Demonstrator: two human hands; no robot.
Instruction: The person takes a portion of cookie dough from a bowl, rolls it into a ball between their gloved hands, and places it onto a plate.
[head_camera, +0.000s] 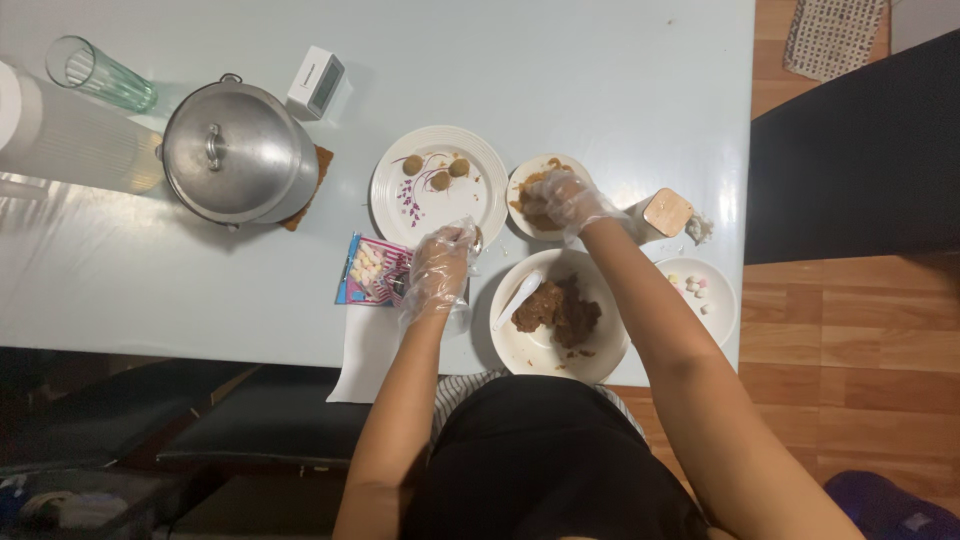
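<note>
Both my hands wear clear plastic gloves. My left hand (440, 265) hovers at the near edge of a white plate with purple marks (438, 215) and holds a small brown ball at its fingertips. Three brown balls (438, 170) lie on that plate. My right hand (566, 202) reaches into a small plate of crumbly brown coating (530, 185), fingers curled down in it. Close to me sits a larger white plate (520, 345) with a brown mash (560, 310) and a white spoon (515, 298).
A lidded metal pot (235, 150) stands on a brown mat at the left, with a drinking glass (98, 75), a clear jug (60, 135) and a small white timer (316, 82). A colourful packet (368, 268), a brown-lidded jar (662, 213) and a bowl of small sweets (700, 290) are nearby.
</note>
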